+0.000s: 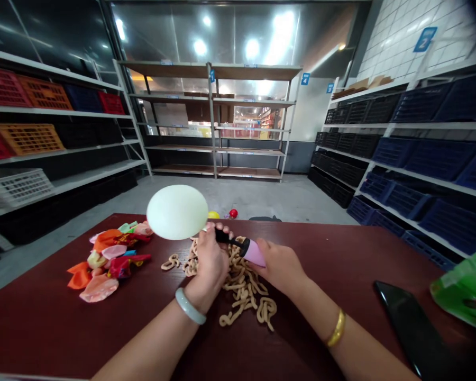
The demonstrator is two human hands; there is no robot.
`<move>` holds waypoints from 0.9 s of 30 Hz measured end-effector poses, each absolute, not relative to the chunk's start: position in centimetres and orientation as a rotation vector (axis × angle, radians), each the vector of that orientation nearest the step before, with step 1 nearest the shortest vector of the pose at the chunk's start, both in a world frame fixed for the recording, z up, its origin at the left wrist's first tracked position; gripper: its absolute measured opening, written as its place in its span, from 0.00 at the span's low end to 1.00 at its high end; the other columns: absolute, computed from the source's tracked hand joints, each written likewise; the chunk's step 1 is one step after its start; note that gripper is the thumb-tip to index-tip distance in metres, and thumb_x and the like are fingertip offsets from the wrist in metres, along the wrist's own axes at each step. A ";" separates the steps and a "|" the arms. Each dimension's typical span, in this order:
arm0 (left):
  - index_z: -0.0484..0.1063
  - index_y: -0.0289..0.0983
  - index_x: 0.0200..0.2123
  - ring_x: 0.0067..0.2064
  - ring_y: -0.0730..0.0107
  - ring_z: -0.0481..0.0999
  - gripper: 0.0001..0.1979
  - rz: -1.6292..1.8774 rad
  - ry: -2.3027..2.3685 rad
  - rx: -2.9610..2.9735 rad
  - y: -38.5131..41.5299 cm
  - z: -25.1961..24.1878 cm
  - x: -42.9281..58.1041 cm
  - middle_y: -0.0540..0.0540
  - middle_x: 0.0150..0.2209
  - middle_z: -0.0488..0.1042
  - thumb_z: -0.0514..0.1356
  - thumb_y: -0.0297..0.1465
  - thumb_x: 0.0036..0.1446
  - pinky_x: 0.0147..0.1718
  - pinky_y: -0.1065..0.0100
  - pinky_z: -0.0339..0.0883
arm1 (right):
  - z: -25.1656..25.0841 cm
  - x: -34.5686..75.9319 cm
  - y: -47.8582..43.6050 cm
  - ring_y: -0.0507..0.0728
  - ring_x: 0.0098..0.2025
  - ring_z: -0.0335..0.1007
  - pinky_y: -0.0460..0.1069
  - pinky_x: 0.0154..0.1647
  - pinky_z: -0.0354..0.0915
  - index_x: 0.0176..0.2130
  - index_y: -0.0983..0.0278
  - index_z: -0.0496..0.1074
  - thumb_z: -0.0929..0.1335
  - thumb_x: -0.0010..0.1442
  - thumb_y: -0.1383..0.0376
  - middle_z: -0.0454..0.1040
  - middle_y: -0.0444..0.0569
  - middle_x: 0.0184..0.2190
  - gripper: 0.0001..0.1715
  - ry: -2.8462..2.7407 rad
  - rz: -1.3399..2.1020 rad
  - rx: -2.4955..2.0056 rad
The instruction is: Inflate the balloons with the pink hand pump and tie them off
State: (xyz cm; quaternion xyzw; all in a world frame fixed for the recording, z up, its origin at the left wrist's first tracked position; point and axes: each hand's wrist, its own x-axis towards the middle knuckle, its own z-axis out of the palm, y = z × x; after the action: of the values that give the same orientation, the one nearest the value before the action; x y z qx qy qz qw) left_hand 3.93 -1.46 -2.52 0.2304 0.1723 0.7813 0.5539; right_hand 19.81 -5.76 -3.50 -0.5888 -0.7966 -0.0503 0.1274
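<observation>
A pale green, inflated balloon [177, 211] extends to the left over the table. My left hand [213, 259] is closed at the balloon's neck, around the black end of a hand balloon pump; the exact join is hidden by my fingers. On the pump's pink barrel [256, 254], my right hand [280, 264] is wrapped shut. Beneath both hands lies a loose heap of tan, rope-like curled pieces [244, 291]. Left of my left hand, limp balloons [107, 254] in orange, red, pink and green sit in a pile.
A black phone [410, 323] and a green bag [466, 291] are on the right of the dark red table [321, 344]. Beyond the far edge, a yellow ball-like thing [213, 215] and a red one [233, 213] show. Shelves [212, 121] with crates stand around.
</observation>
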 end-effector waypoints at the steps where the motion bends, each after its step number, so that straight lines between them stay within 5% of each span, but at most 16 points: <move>1: 0.62 0.38 0.31 0.30 0.72 0.69 0.13 1.824 0.410 0.541 -1.9 -2.7 4.6 0.51 0.29 0.66 0.66 0.31 0.51 0.28 0.69 0.65 | -3.5 19.5 -6.0 0.60 0.38 0.74 0.51 0.34 0.61 0.51 0.61 0.63 0.64 0.61 0.48 0.75 0.52 0.40 0.25 -2.308 -0.137 -1.716; 19: 0.60 0.38 0.29 0.24 0.72 0.67 0.08 1.966 0.460 0.392 2.9 -1.1 -3.7 0.51 0.24 0.64 0.56 0.31 0.60 0.23 0.70 0.60 | -4.2 20.8 -5.0 0.62 0.40 0.75 0.51 0.35 0.62 0.53 0.59 0.64 0.64 0.60 0.45 0.77 0.52 0.41 0.29 -2.380 -0.146 -1.670; 27: 0.59 0.39 0.30 0.25 0.74 0.67 0.11 1.949 0.432 0.447 1.2 -2.4 0.6 0.52 0.25 0.64 0.61 0.32 0.57 0.24 0.71 0.61 | -4.6 21.1 -5.1 0.62 0.37 0.75 0.51 0.32 0.61 0.51 0.62 0.64 0.61 0.62 0.45 0.77 0.55 0.39 0.29 -2.415 -0.230 -1.715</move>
State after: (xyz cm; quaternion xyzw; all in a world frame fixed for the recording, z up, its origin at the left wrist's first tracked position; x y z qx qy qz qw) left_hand 0.63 1.20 -2.35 0.1864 0.1804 0.8132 0.5210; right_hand 21.10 -5.12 -4.61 -0.5752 -0.8099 -0.0770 0.0851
